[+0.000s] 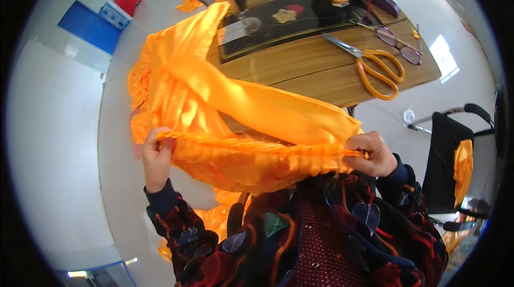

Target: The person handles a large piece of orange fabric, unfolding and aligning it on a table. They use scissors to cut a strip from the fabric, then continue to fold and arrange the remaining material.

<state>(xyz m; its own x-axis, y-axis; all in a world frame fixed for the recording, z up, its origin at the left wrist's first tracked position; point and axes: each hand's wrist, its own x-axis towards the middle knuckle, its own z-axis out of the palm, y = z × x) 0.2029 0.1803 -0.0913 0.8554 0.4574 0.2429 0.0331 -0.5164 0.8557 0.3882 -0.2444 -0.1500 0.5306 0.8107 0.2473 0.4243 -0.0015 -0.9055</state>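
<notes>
Centrally, shiny orange cloth (241,166) is stretched by its gathered edge between the left hand (157,159) and right hand (373,154), each grip pinched on it, before the near edge of the desk (278,67). Scissors (360,53) are laid toward the right corner.

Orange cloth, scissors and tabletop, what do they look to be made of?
Orange cloth: probably satin-like fabric, glossy, with bright highlights along its folds.
Scissors: shiny grey blades, likely steel; the orange handles look smooth, perhaps plastic-coated.
Tabletop: wood or wood-look laminate, judging by its brown grain.
</notes>
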